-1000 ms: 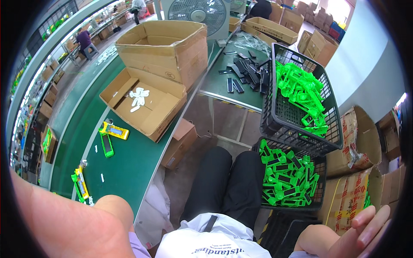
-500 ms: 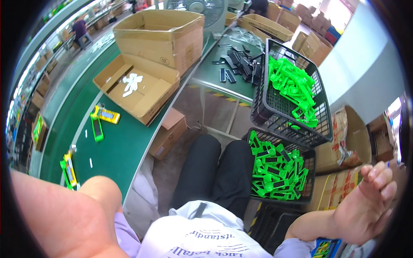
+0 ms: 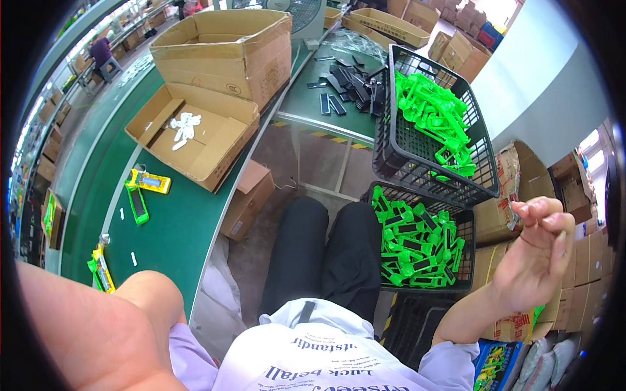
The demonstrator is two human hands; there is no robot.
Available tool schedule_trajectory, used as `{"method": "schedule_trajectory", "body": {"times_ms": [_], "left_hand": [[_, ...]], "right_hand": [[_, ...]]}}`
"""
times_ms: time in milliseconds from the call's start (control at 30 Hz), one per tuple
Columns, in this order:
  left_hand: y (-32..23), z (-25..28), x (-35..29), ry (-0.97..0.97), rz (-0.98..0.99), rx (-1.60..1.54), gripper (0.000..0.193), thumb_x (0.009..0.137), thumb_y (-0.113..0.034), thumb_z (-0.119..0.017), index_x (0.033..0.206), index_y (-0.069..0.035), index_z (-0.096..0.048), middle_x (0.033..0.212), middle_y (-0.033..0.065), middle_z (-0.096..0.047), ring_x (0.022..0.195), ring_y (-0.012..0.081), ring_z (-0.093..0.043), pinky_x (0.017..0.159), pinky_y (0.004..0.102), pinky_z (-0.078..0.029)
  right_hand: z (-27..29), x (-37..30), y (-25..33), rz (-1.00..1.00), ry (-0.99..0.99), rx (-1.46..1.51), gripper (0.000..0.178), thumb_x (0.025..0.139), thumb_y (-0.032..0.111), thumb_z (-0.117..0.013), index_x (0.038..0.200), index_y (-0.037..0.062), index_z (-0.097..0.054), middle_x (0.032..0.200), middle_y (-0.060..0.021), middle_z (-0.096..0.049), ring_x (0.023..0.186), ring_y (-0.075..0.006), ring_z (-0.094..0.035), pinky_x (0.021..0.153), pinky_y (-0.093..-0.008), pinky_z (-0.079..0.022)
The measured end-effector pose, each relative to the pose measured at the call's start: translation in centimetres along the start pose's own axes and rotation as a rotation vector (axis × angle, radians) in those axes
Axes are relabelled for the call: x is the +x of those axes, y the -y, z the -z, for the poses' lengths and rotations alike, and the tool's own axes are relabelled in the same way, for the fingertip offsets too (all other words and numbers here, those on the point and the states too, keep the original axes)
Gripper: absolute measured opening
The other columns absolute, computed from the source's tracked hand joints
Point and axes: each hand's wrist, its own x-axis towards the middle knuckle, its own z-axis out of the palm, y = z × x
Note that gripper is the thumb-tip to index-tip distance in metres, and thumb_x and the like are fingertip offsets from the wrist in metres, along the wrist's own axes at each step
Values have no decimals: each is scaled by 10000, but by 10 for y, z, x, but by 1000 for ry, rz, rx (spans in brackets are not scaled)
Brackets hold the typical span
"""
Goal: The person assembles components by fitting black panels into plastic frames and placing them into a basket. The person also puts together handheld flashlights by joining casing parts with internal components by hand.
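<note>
My left hand (image 3: 85, 332) and forearm loom very near at the lower left, and the fingers run out of the picture. Under that arm is the green work table, where a yellow-and-green plastic piece (image 3: 101, 268) lies by the elbow. Farther up sit a yellow piece (image 3: 153, 181) and a green frame (image 3: 137, 205). At the right my right hand (image 3: 531, 254) is raised in the air, its fingers loosely bent and apart, with no object visible in it. Below and left of it stands a black crate (image 3: 471, 260) of green plastic parts with black strips (image 3: 417, 244).
A second black crate (image 3: 430, 182) holds bright green parts (image 3: 433, 114). Black strips (image 3: 352, 85) lie on the far table. A shallow carton (image 3: 215, 163) with white pieces (image 3: 185, 127) stands before a taller carton (image 3: 261, 65). A blue box (image 3: 486, 358) is at the lower right.
My right hand has moved left and upward, its fingers slightly less curled. The whole view has shifted a little, with table and crates now farther left. The table pieces lie as before.
</note>
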Motion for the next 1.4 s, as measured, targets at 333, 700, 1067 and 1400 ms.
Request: {"method": "schedule_trajectory", "body": {"times_ms": [333, 700, 1067, 1400], "left_hand": [[-2, -130, 32, 61, -19, -14, 447, 965, -348, -464, 1106, 65, -563, 1136, 272, -577, 982, 389, -599, 925, 550, -474], [23, -356, -211, 1226, -14, -174, 286, 816, -145, -666, 1082, -56, -614, 1029, 85, -628, 989, 263, -588, 863, 393, -433], [93, -371, -242, 1555, 35, 53, 213, 805, -85, -605, 1015, -76, -639, 1025, 93, -629, 1045, 251, -582, 916, 415, -426], [94, -369, -243, 1595, 172, -44, 206, 825, -108, -606, 1023, -69, -647, 1004, 103, -634, 1017, 258, -591, 900, 424, -428]], "right_hand": [[-15, 14, -35, -40, -24, -89, 212, 930, 126, -464, 939, -66, -556, 955, -230, -606, 833, -252, -612, 797, -370, -517], [-8, 20, -170, -492, 72, -591, 165, 877, 175, -645, 846, 16, -677, 750, -96, -689, 704, -164, -655, 687, -301, -505], [136, 49, -340, -1070, 638, -1331, 514, 762, 444, -737, 1123, 83, -678, 1021, -144, -710, 917, -280, -687, 804, -432, -543], [142, 42, -352, -696, 211, -1541, 245, 776, 234, -664, 818, -5, -695, 772, -166, -709, 665, -278, -705, 614, -365, -562]]}}
